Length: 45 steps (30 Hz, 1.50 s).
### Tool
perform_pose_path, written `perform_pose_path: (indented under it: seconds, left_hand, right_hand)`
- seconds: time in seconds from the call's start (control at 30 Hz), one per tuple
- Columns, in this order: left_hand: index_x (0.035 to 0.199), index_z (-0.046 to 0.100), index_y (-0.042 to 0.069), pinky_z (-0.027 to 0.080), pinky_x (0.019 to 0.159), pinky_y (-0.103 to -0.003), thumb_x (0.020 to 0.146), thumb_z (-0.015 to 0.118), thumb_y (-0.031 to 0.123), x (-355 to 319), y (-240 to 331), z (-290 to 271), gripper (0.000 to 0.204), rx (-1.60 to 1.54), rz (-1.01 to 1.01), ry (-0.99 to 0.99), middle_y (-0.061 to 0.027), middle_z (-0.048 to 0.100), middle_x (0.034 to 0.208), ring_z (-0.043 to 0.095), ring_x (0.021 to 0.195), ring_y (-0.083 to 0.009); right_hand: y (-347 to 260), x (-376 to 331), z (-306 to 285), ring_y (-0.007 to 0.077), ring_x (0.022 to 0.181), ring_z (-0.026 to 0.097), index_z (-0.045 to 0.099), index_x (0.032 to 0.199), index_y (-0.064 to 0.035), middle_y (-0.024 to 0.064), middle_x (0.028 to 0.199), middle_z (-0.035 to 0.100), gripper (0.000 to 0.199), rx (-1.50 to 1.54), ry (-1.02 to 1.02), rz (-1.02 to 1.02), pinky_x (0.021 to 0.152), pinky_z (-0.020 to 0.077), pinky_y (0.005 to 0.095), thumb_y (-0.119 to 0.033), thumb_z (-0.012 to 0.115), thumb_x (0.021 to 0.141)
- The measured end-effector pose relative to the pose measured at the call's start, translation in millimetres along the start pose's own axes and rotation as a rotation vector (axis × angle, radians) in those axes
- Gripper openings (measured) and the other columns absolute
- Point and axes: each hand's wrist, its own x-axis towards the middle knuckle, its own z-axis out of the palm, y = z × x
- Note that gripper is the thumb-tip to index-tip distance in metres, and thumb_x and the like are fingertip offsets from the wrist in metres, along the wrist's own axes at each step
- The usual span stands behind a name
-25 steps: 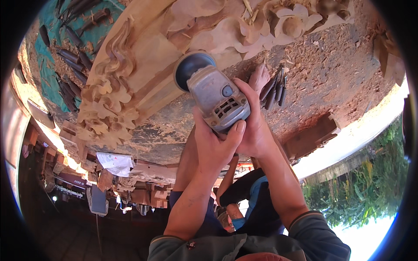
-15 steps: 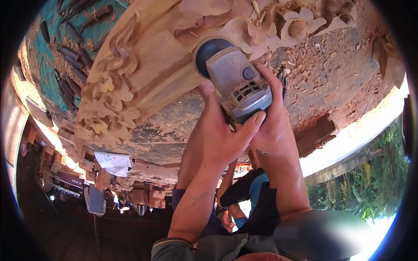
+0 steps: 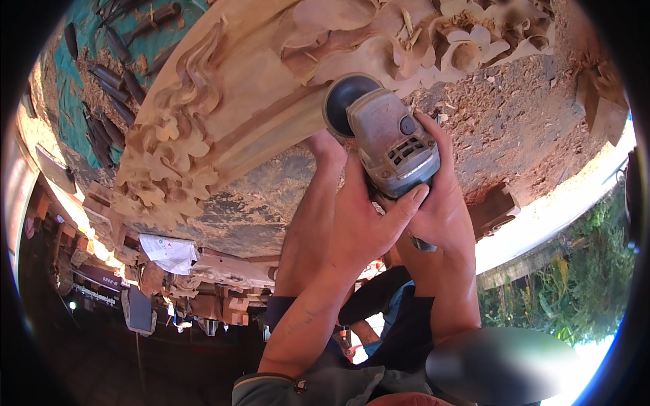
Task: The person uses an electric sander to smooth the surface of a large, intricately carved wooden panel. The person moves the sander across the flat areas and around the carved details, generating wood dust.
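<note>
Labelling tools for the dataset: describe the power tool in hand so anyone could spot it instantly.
Start at the large pale carved wood panel that fills the upper middle of the view. At its lower edge, both hands, left hand and right hand, clasp a grey angle grinder. Its round black disc pressed to the wood sets it apart from the slim dark chisels on the teal cloth.

- Grip sits mid-frame: left hand (image 3: pixel 362 223) & right hand (image 3: pixel 443 203) both wrapped round the angle grinder (image 3: pixel 389 139), left just below-left of right.
- Grinder disc end lies above-left of grip, touching carved wood panel (image 3: pixel 230 115).
- Panel stretches up & left from grip, carved flowers (image 3: pixel 467 51) above-right.
- Chisels (image 3: pixel 105 101) far left of grip, beyond panel, on cloth (image 3: pixel 68 88).
- Wood chips (image 3: pixel 514 115) on ground right of grip.
- Wood block (image 3: pixel 497 210) just right of right hand.
- Person's knee directly below-left of the disc, behind left hand.
</note>
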Motion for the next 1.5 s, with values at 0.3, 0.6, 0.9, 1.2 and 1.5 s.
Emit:
perform_pose_path:
  seconds: [0.3, 0.6, 0.9, 1.2, 1.5]
  left_hand:
    - [0.15, 0.041, -0.005, 0.051, 0.108, -0.036, 0.092, 0.084, 0.018, 5, 8, -5, 0.076, 0.023, -0.115, -0.086, -0.0161, 0.062, 0.137, 0.063, 0.126, -0.0222]
    - [0.147, 0.046, -0.004, 0.049, 0.108, -0.036, 0.09, 0.089, 0.028, 1, -4, -10, 0.078, -0.186, -0.05, 0.042, -0.0123, 0.064, 0.136, 0.062, 0.124, -0.0187]
    - [0.138, 0.057, -0.004, 0.051, 0.104, -0.035, 0.096, 0.08, 0.026, -6, -27, -22, 0.056, -0.169, 0.023, 0.046, -0.01, 0.067, 0.13, 0.063, 0.118, -0.0175]
    - [0.154, 0.034, 0.0, 0.045, 0.114, -0.038, 0.092, 0.086, 0.026, -11, -21, 2, 0.085, -0.335, -0.02, -0.079, -0.013, 0.057, 0.142, 0.058, 0.131, -0.0227]
    - [0.153, 0.03, -0.002, 0.049, 0.11, -0.038, 0.09, 0.087, 0.023, -3, -16, -5, 0.089, -0.016, -0.05, -0.04, -0.0174, 0.055, 0.141, 0.059, 0.131, -0.0235]
  right_hand:
    - [0, 6, -1, 0.0309, 0.134, 0.059, 0.027, 0.162, -0.0035, 0.0223, 0.146, 0.056, 0.104, 0.082, 0.01, -0.026, 0.111, 0.0485, 0.0426, -0.007, 0.089, 0.079]
    - [-21, 2, 24, 0.0462, 0.116, 0.071, 0.038, 0.156, -0.0066, 0.0251, 0.13, 0.069, 0.088, -0.078, 0.075, -0.022, 0.094, 0.0578, 0.0465, -0.013, 0.085, 0.082]
    - [-27, -7, 34, 0.0408, 0.122, 0.069, 0.035, 0.158, -0.0057, 0.0254, 0.136, 0.065, 0.093, -0.232, 0.057, -0.022, 0.099, 0.0558, 0.0459, -0.013, 0.086, 0.081]
    - [-40, -18, 13, 0.0464, 0.132, 0.063, 0.038, 0.155, -0.0046, 0.0325, 0.142, 0.061, 0.088, -0.174, 0.072, 0.083, 0.1, 0.0575, 0.0498, -0.015, 0.087, 0.082]
    - [-2, -10, 14, 0.0459, 0.115, 0.072, 0.034, 0.157, -0.0065, 0.0236, 0.132, 0.07, 0.095, -0.16, 0.108, -0.128, 0.096, 0.0585, 0.0468, -0.014, 0.087, 0.079]
